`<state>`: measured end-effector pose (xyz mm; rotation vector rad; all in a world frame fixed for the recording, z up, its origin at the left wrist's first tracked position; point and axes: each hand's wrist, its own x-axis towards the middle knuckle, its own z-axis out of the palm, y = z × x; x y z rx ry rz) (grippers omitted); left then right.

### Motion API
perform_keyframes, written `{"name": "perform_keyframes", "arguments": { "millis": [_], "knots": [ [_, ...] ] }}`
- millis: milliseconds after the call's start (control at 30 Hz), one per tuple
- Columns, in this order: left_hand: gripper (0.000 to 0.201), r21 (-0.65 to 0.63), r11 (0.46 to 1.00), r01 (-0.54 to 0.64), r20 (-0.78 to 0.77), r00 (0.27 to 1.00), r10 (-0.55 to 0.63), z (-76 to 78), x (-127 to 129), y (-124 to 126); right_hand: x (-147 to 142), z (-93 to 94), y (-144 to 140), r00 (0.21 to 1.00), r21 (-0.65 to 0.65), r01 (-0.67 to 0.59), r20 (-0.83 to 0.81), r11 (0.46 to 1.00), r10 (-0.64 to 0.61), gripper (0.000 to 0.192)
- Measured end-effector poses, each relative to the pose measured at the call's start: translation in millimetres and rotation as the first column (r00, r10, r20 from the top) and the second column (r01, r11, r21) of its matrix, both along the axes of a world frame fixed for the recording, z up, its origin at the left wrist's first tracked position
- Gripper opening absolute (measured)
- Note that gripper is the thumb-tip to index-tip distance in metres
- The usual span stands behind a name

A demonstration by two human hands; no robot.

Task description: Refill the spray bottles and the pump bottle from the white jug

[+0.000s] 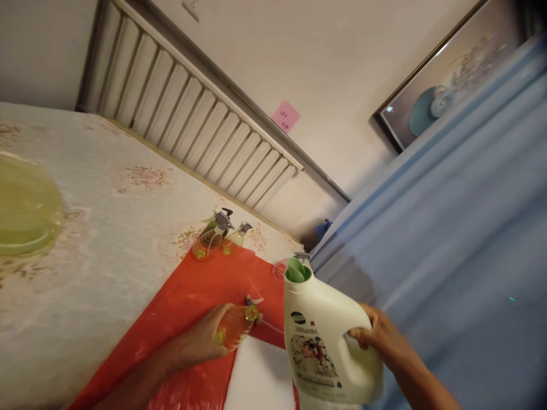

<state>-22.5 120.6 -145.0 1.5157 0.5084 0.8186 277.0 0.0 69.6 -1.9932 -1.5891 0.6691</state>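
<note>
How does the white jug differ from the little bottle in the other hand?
The white jug is big, opaque and stands upright in the right hand; the small bottle is clear, holds amber liquid and lies tilted in the left hand. Both are open-topped.

radiator (192, 119), pink note (285, 117), framed picture (444, 85)

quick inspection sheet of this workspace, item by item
surface: pale floral tablecloth with a red plastic sheet laid over it
job's things: small bottle of orange liquid, open-topped; white jug, green spout uncapped
clutter: two spray bottles at the sheet's far edge; yellow-green dish far left
grippers: left hand wraps the small bottle; right hand grips the jug's handle
cables: nothing seen
surroundings: radiator, pink note, framed picture, blue fabric
</note>
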Motion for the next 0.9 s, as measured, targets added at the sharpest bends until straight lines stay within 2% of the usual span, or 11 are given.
{"name": "perform_keyframes", "arguments": {
  "millis": [100,233,333,433,533,600,700,833,900],
  "knots": [
    [0.044,0.09,0.995,-0.041,-0.01,0.999,0.042,-3.3,1,1,0,-9.0,-10,0.999,-0.054,0.02,0.046,0.998,-0.018,0.045],
    [0.047,0.088,0.996,0.016,-0.033,0.999,-0.013,0.8,-2,1,-1,-19.5,-21,0.996,-0.124,0.031,0.082,0.992,-0.021,0.046],
    [0.047,0.099,0.995,0.014,-0.056,0.998,-0.008,-1.1,-4,3,-4,-25.0,-27,0.996,-0.156,0.022,0.084,0.987,-0.009,0.044],
    [0.057,0.087,0.996,-0.017,-0.131,0.991,0.028,-19.2,-5,10,-8,-28.0,-30,0.998,-0.161,0.008,0.06,0.987,0.002,0.047],
    [0.083,0.032,0.999,-0.016,-0.188,0.982,0.022,-40.7,-6,17,-12,-29.6,-30,1.0,-0.185,-0.016,0.014,0.983,0.018,0.051],
    [0.098,-0.024,1.0,-0.007,-0.2,0.98,0.002,-45.6,-7,19,-14,-30.2,-30,0.998,-0.197,-0.056,-0.023,0.979,0.052,0.053],
    [0.1,-0.062,0.998,-0.002,-0.178,0.984,-0.009,-33.5,-9,17,-15,-30.3,-29,0.992,-0.205,-0.118,-0.061,0.972,0.108,0.058],
    [0.082,-0.074,0.997,-0.023,-0.178,0.984,0.009,-4.5,-10,8,-16,-29.5,-29,0.988,-0.222,-0.151,-0.058,0.963,0.142,0.062],
    [0.075,-0.084,0.996,-0.022,-0.184,0.983,0.006,3.9,-9,5,-16,-29.6,-29,0.987,-0.23,-0.159,-0.059,0.96,0.149,0.066]
  ]
}}
